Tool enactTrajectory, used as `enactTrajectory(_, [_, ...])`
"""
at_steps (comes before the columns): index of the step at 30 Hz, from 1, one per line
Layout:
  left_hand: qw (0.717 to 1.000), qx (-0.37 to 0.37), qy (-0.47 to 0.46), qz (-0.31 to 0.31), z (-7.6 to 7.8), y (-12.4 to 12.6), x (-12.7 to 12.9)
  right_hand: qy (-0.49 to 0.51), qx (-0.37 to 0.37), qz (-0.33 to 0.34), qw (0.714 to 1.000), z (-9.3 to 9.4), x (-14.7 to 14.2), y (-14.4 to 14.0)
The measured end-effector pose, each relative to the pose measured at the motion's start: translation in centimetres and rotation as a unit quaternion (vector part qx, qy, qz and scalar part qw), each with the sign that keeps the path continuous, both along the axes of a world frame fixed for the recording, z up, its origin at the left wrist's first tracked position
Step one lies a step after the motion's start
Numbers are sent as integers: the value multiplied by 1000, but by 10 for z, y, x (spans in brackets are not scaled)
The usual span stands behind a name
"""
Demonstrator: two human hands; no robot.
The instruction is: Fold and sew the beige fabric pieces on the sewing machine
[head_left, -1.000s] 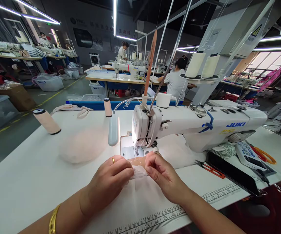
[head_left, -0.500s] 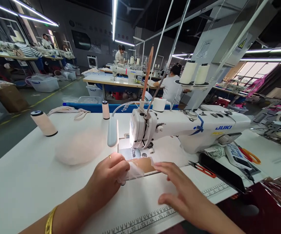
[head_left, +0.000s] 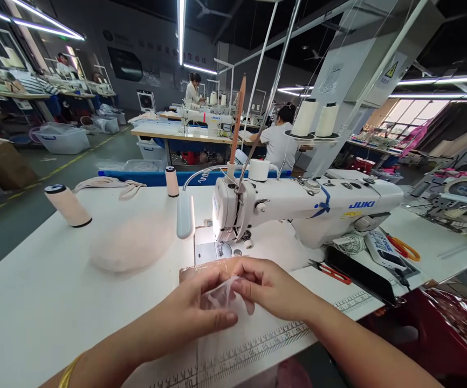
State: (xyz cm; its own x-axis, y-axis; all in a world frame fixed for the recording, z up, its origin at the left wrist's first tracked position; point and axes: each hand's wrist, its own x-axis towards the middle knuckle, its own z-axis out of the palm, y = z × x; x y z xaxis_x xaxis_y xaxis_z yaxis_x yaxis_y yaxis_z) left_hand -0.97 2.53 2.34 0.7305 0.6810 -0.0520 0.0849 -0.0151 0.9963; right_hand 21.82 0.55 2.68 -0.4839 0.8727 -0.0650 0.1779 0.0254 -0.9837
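Note:
A thin, see-through white fabric (head_left: 217, 296) hangs between my two hands in front of the sewing machine (head_left: 274, 202). My right hand (head_left: 268, 285) pinches its upper edge between thumb and fingers. My left hand (head_left: 189, 310) is beside the fabric, thumb stretched away from the fingers; its fingertips touch the cloth and are partly hidden. Just behind the hands, a tan strip with a shiny clear surface (head_left: 189, 271) lies at the front of the machine's metal needle plate (head_left: 207, 252). The fabric's lower part falls over the printed ruler (head_left: 258, 350), where it is hard to make out.
A soft pale heap of sheer fabric (head_left: 132, 245) lies on the white table (head_left: 35, 291) at left, near a peach thread cone (head_left: 67, 206). At right are red-handled snips (head_left: 334, 274), a black tray-like object (head_left: 358, 277) and a white device (head_left: 385, 250). Co-workers sit further back.
My right hand has moved left and closed on the sheer fabric. My left hand has loosened from its fist, the thumb now apart. The fabric has been lifted toward me, and the view has shifted slightly.

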Motion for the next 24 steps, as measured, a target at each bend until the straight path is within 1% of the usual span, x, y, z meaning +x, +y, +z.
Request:
enactTrajectory(2, [999, -10, 1, 48, -11, 8, 4, -45, 12, 13, 999, -13, 1, 18])
enactTrajectory(4, [995, -20, 38, 87, -19, 14, 6, -74, 27, 26, 997, -24, -1, 30])
enactTrajectory(5, [993, -12, 59, 102, -22, 16, 6, -80, 38, 32, 996, -28, -2, 34])
enactTrajectory(7, [988, 14, 90, 121, -24, 19, 5, -80, 59, 44, 994, -33, -3, 39])
enactTrajectory(9, [986, 19, 100, 136, -23, 21, 3, -64, 67, 38, 995, -36, -4, 41])
enactTrajectory(12, [984, -8, 97, 147, -21, 21, 3, -54, 64, 9, 996, -40, -5, 41])
enactTrajectory(14, [984, -13, 94, 151, -20, 21, 4, -56, 69, -7, 996, -42, -4, 39])
enactTrajectory(19, [982, -1, 100, 161, -21, 20, 6, -33, 90, -15, 995, -43, -5, 33])
enactTrajectory(24, [981, 11, 109, 159, -23, 21, 6, -57, 140, -32, 988, -43, -9, 32])
